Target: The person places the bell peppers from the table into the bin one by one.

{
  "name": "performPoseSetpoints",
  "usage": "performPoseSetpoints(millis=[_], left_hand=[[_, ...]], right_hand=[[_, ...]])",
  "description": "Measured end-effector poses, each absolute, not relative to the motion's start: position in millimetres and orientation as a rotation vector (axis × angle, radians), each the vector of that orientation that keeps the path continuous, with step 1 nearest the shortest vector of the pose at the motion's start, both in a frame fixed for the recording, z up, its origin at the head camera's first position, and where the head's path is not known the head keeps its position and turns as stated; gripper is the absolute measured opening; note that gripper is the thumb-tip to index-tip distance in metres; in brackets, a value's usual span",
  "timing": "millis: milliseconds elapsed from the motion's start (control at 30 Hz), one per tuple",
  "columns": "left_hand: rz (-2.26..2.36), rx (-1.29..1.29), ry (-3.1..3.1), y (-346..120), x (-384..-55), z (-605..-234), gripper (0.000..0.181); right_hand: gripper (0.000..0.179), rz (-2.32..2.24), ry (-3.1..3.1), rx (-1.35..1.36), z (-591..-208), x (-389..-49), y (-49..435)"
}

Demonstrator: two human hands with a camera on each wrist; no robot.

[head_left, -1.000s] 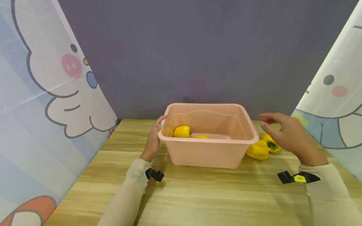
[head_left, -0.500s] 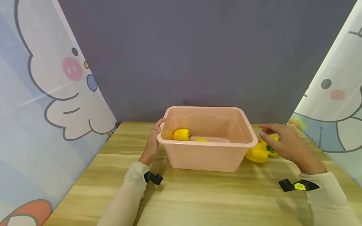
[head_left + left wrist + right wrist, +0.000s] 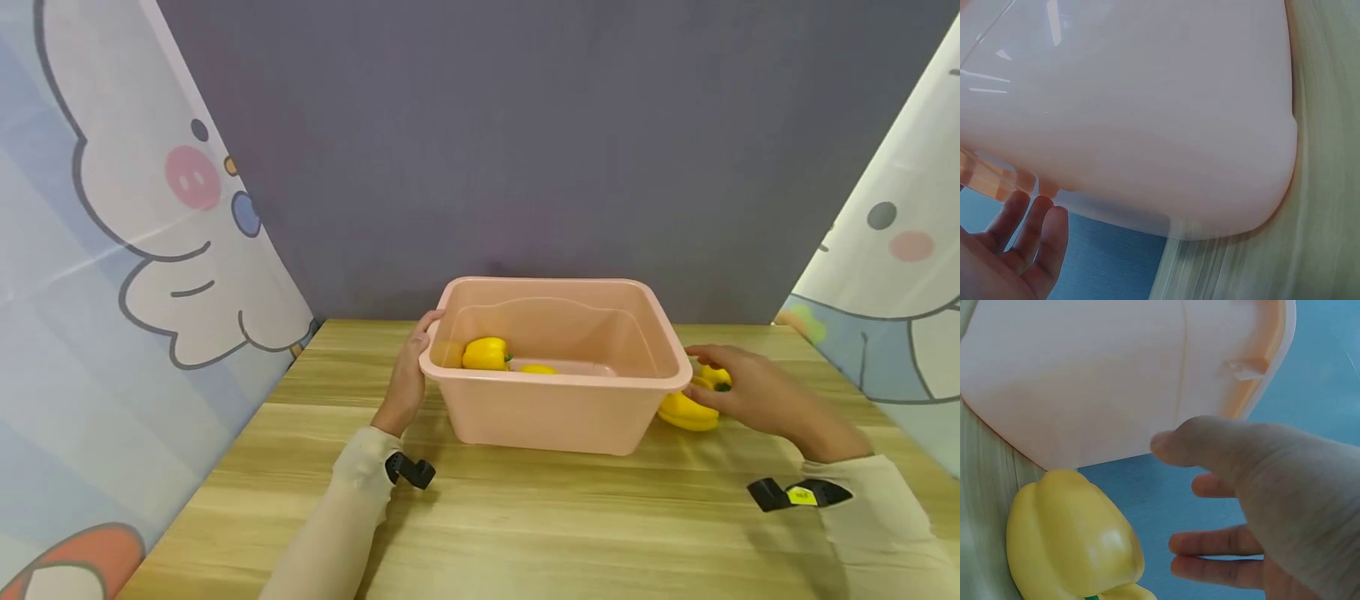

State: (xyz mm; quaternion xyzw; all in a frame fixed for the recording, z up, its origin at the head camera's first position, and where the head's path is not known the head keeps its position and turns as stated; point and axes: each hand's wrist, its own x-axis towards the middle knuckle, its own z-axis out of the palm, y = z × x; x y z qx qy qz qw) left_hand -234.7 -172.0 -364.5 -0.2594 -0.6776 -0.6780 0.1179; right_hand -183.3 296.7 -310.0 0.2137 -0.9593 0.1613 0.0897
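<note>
A pink plastic bin stands on the wooden table. Inside it lie two yellow bell peppers, one whole in view and one mostly hidden by the front wall. My left hand rests against the bin's left rim; in the left wrist view its fairly straight fingers touch the lip. Beside the bin's right end, two more yellow peppers, a nearer one and a farther one, are partly covered by my right hand. In the right wrist view its thumb and fingers are spread, apart from the nearest pepper.
A dark grey panel rises behind the table. Cartoon-printed cloths flank it on the left and right. The bin's right rim overhangs the nearer pepper.
My right hand has come down from above the peppers beside the bin and now sits lower, over them. The left hand stays at the rim, and the bin keeps its place.
</note>
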Motion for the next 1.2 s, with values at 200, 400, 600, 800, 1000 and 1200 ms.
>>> performPoseSetpoints(millis=[200, 400, 600, 800, 1000, 1200], left_hand=[[-1.968, -0.728, -1.984, -170, -236, -364, 0.052], [-1.968, -0.756, -1.965, -169, -236, -363, 0.053], [-1.975, -0.746, -1.981, -171, -236, -362, 0.052], [-1.982, -0.727, -2.018, -174, -231, -371, 0.052], [-1.970, -0.774, -1.998, -171, -228, -370, 0.053], [-1.949, -0.771, -2.004, -173, -234, -366, 0.054]], right_hand=[[0.069, 0.417, -2.926, 0.613, -313, -183, 298], [0.075, 0.251, -2.947, 0.588, -311, -185, 299], [0.073, 0.118, -2.912, 0.568, -315, -184, 295], [0.079, 0.079, -2.979, 0.475, -331, -177, 295], [0.076, 0.094, -2.958, 0.493, -335, -173, 298], [0.077, 0.153, -2.993, 0.502, -340, -184, 299]])
